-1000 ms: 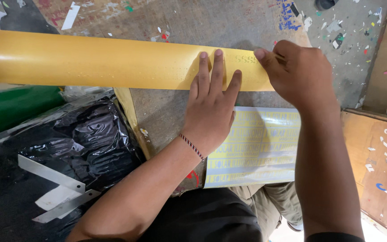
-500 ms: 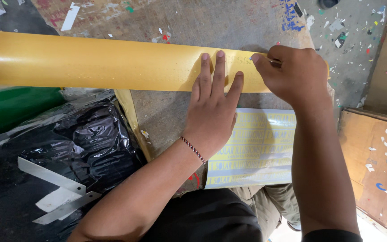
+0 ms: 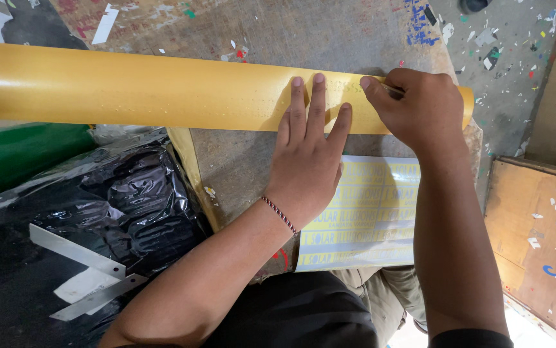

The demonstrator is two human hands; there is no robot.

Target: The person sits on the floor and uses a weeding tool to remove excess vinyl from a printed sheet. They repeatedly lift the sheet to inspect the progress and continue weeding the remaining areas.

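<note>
Two hands work the yellow vinyl roll (image 3: pixel 162 90) across the frame's top; left hand (image 3: pixel 307 154) presses flat, fingers spread; right hand (image 3: pixel 419 106) pinches a thin tool; vinyl looks light, slick, easily creased.

The yellow roll (image 3: pixel 149 90) looks like glossy, smooth vinyl film. The bench (image 3: pixel 252 161) is rough, worn wood. The black wrap (image 3: pixel 117 200) is crinkled shiny plastic; the strips (image 3: pixel 78 254) seem metal.
</note>
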